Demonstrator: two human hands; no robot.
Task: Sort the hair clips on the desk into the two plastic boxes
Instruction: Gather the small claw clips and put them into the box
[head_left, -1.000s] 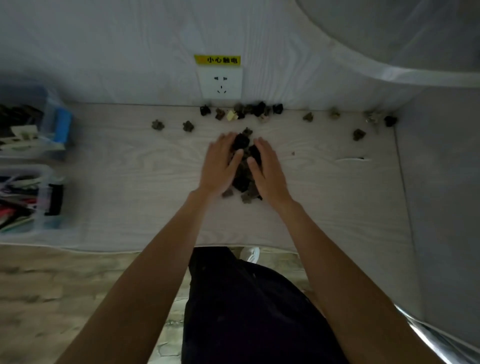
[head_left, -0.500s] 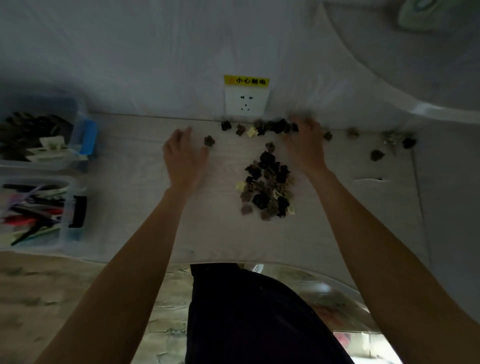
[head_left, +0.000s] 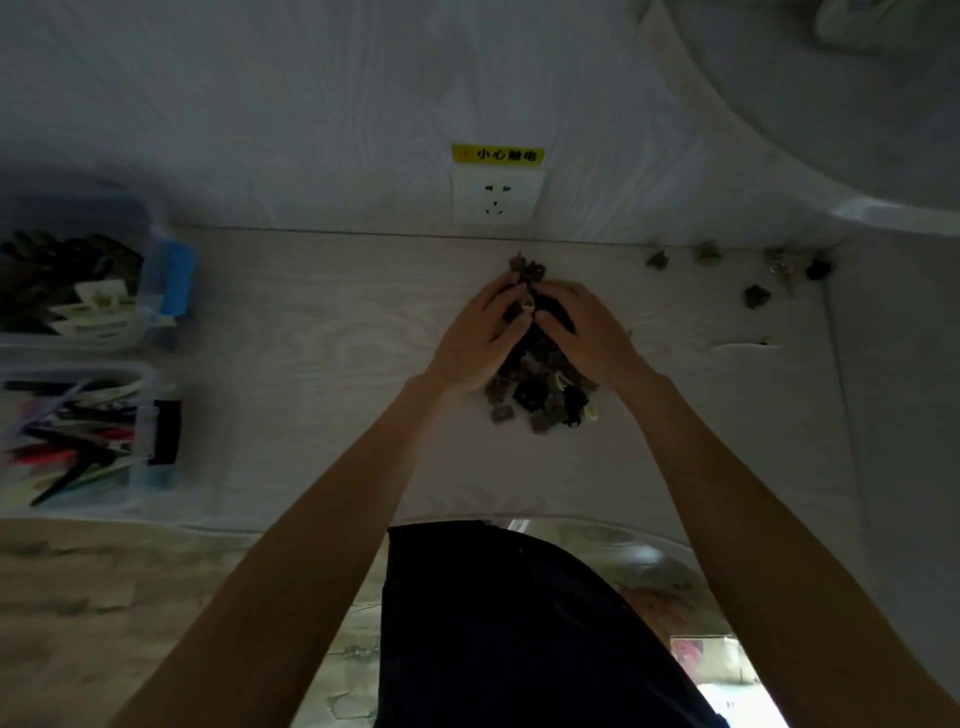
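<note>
A heap of small dark and pale hair clips (head_left: 540, 402) lies on the pale wooden desk (head_left: 311, 353), just below the wall socket. My left hand (head_left: 480, 340) and my right hand (head_left: 589, 332) meet over the far end of the heap. The fingers of both hands curl round clips bunched between them, and a few clips (head_left: 527, 267) stick out beyond the fingertips. Several stray clips (head_left: 756, 296) sit at the back right near the wall. Two clear plastic boxes stand at the left: the far box (head_left: 156, 244) with a blue latch, the near box (head_left: 78, 370) with a black latch.
The far box holds dark and white clips, the near one long coloured clips. A wall socket (head_left: 496, 195) with a yellow label is behind the heap. A side wall (head_left: 893, 415) bounds the desk on the right. The desk's front edge (head_left: 311, 525) runs above my lap.
Both hands were spread apart at the back row of clips; they have swept inward and now meet over the heap, bringing the loose clips from under the socket with them.
</note>
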